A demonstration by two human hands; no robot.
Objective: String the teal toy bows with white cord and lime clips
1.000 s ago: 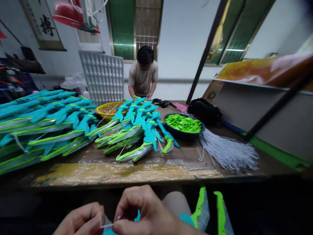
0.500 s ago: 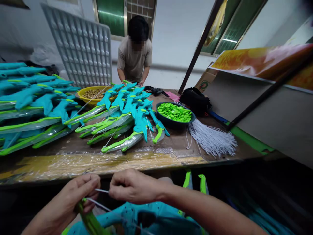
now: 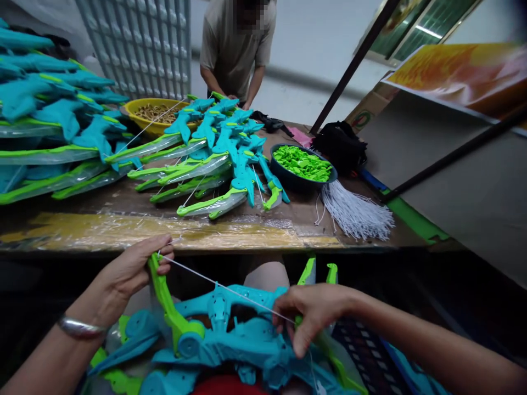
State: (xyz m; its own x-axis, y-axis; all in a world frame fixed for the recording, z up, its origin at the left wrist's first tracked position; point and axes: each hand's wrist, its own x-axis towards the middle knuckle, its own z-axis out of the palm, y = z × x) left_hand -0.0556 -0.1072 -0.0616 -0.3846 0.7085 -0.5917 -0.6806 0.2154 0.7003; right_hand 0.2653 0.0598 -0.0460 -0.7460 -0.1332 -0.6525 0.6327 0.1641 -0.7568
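left hand (image 3: 132, 269) raised, fingers pinched, right hand (image 3: 313, 312) lower, fingers curled, arms apart

I have clear passage along the front strip of the counter (image 3: 247, 235); farther in, the bow pile (image 3: 214, 159), the dark bowl (image 3: 296, 184) and the white cord bundle (image 3: 356, 214) block the way, and the taut string (image 3: 222, 286) spans my lap below.

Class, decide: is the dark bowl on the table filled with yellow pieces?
No, the dark bowl holds bright green pieces.
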